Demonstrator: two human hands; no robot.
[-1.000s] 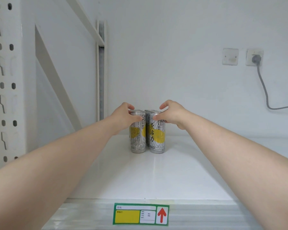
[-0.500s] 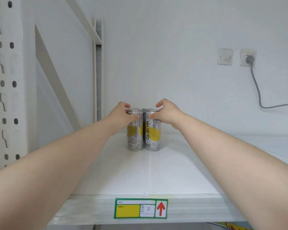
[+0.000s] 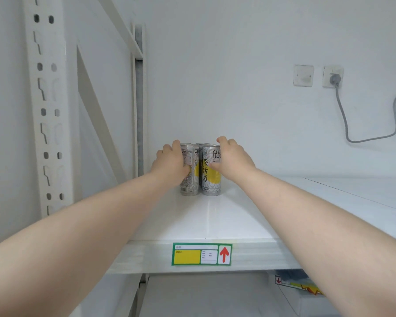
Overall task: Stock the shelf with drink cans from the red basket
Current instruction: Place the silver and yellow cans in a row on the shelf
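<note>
The left hand (image 3: 170,167) curls its fingers closely round the left slim silver-and-yellow drink can (image 3: 188,187); touching it at three o'clock stands the right silver-and-yellow drink can (image 3: 212,181), which the right hand (image 3: 234,161) grips, fingers over its far side and thumb on the front; both cans stand upright on the white metal shelf board (image 3: 215,220), with more can tops (image 3: 200,145) just behind; at nine o'clock rises a white perforated steel upright (image 3: 44,110); at six o'clock a green-and-yellow shelf label (image 3: 201,254); at two o'clock a white wall socket (image 3: 333,76) with a grey cable (image 3: 352,139).
</note>
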